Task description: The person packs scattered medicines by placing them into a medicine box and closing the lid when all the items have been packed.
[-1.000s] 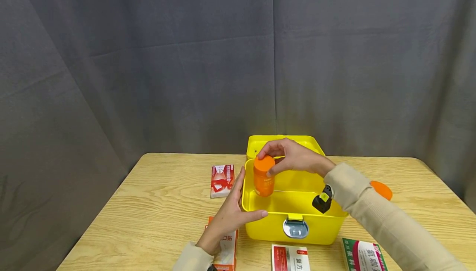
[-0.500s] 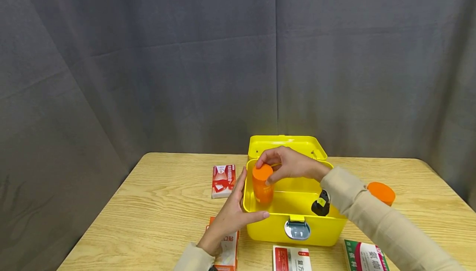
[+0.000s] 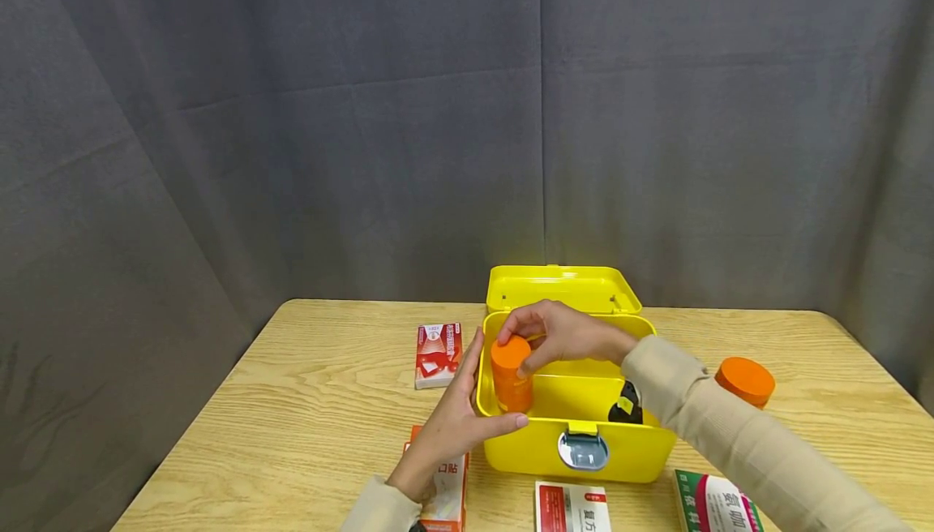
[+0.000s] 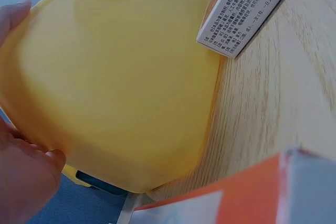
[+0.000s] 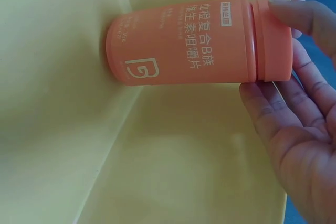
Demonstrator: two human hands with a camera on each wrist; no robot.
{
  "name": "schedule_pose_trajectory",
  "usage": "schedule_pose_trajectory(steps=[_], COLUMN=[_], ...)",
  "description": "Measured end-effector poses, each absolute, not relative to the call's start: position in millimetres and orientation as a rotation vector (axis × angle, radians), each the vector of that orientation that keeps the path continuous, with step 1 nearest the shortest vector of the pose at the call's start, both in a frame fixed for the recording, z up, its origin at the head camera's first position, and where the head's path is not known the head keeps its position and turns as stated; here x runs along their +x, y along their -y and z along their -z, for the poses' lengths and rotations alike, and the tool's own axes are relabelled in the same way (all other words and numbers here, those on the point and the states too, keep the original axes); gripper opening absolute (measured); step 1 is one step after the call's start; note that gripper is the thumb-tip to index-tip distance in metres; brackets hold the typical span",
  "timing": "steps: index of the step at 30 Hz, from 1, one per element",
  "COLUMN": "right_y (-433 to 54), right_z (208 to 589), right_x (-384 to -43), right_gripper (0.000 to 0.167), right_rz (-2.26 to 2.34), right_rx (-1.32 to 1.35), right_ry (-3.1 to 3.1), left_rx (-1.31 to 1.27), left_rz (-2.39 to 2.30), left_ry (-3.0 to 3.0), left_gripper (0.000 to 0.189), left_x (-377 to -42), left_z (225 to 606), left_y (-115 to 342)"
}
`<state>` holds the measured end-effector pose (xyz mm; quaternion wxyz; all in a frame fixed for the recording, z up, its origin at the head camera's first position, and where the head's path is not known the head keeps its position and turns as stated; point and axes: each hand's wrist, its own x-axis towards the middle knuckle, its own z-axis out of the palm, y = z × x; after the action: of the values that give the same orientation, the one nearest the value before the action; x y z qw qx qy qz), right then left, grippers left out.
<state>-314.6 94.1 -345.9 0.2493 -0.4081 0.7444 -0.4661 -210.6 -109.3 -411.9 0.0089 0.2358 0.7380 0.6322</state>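
Note:
My right hand [image 3: 572, 333] holds an orange pill bottle [image 3: 513, 382] by its cap, thumb on one side and fingers on the other. The bottle is upright inside the yellow storage box [image 3: 635, 455], at the left end. In the right wrist view, white lettering runs down the bottle [image 5: 178, 45] and its base is at the box floor. My left hand [image 3: 456, 422] rests against the box's left end. Its fingers lie straight along the side, and the thumb reaches over the front wall. The left wrist view shows that yellow end wall [image 4: 115, 77] close up.
The box lid [image 3: 554, 289] is tipped back. A red medicine box [image 3: 438, 353] lies behind left; an orange-and-white one [image 3: 448, 491] is below my left wrist. In front are a red-and-white box [image 3: 572, 508] and a green-and-white box [image 3: 718, 504]. An orange-topped container [image 3: 744, 379] stands right.
My right hand has lowered the pill bottle deeper into the left end of the yellow box. The left hand keeps its place on the box.

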Motion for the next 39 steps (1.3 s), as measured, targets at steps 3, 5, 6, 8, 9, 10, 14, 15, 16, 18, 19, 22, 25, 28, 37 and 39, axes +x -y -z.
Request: schedule_pose_trajectory(steps=[3,5,6,8,9,10,14,15,16,18,19,22,25,28,37,39], right_y=[-93.6,-93.2,-93.3,-93.8,-94.0,-94.3,-95.6,-95.8,-96.0,-95.8,-95.6,-93.9,-91.9,-91.4,-95.6,-96.1], right_z=[347.6,348.9,349.3,349.8,350.0,350.3,350.5,350.5,350.4,350.6,350.6,351.0,349.9,346.6,336.4,335.6], right_x=[-314.7,-314.8,-314.7,-314.5,-314.5,-314.4,-314.5,-314.6,-314.6,-315.0,-315.1,-315.2,-315.0,-315.4,-315.4,-315.8], right_gripper=[0.035,0.035,0.035,0.035,0.034,0.034,0.033,0.033,0.033,0.033,0.033,0.032,0.031,0.031,0.039,0.04], right_rz=[1.27,1.274,1.278,1.287,1.291,1.297,1.316,1.319,1.32,1.316,1.313,1.301,1.293,1.295,1.334,1.346], right_rx=[-1.097,-1.094,-1.093,-1.088,-1.086,-1.083,-1.08,-1.082,-1.085,-1.098,-1.104,-1.121,-1.14,-1.137,-1.096,-1.103], right_ry=[-2.032,-2.026,-2.023,-2.013,-2.007,-2.0,-1.976,-1.973,-1.97,-1.969,-1.971,-1.979,-1.988,-2.016,-2.165,-2.21], left_rx=[0.735,0.734,0.733,0.731,0.73,0.729,0.727,0.727,0.727,0.731,0.731,0.723,0.716,0.711,0.652,0.644], left_rz=[-1.965,-1.959,-1.956,-1.953,-1.951,-1.95,-1.949,-1.952,-1.956,-1.961,-1.964,-1.959,-1.952,-1.943,-1.86,-1.859], left_ry=[-2.318,-2.327,-2.331,-2.332,-2.333,-2.333,-2.324,-2.32,-2.313,-2.302,-2.299,-2.306,-2.316,-2.322,-2.426,-2.425], left_gripper=[0.111,0.111,0.111,0.111,0.111,0.111,0.111,0.111,0.111,0.11,0.11,0.11,0.11,0.11,0.107,0.107], left_x=[-210.2,-210.3,-210.0,-209.7,-209.6,-209.6,-210.4,-210.8,-211.3,-212.2,-212.5,-211.9,-211.6,-211.9,-212.2,-212.4], left_z=[411.4,411.4,411.2,411.1,411.2,411.2,411.6,411.7,411.7,411.6,411.6,411.6,412.1,411.9,409.8,410.0], left_y=[109.0,108.8,108.6,108.1,107.8,107.6,106.7,106.5,106.3,106.1,106.2,106.9,108.1,108.6,108.7,109.0])
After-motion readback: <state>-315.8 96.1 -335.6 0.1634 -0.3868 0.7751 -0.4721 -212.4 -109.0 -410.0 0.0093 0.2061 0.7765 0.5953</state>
